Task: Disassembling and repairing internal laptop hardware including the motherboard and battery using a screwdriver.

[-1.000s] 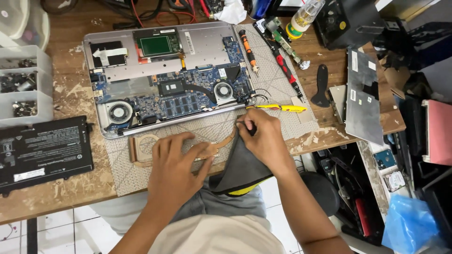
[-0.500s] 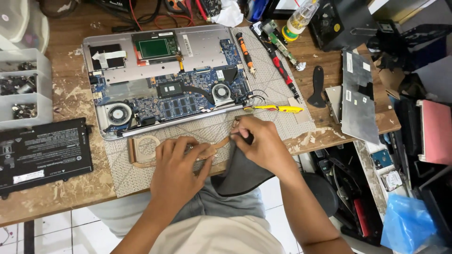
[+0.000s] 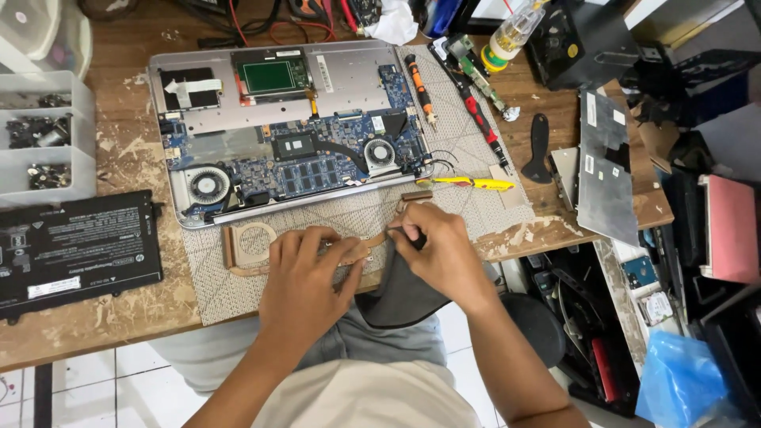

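Observation:
A copper heat pipe assembly [image 3: 246, 244] lies on a woven mat [image 3: 333, 218] in front of an opened laptop [image 3: 293, 127] with bare circuit board and two fans. My left hand [image 3: 305, 281] presses flat on the middle of the copper part. My right hand [image 3: 440, 250] pinches a dark grey cloth [image 3: 400, 289] against the copper part's right end, and the cloth hangs over the desk edge.
A black battery pack [image 3: 75, 246] lies at the left, with a clear parts organiser [image 3: 43, 135] above it. A yellow tool [image 3: 472, 183], an orange screwdriver [image 3: 420, 87], a red one [image 3: 479, 123], a black pry tool [image 3: 540, 147] and a metal cover [image 3: 606, 178] lie at the right.
My right hand has slid a little leftward along the copper part with the cloth. My left hand stays pressed on the part.

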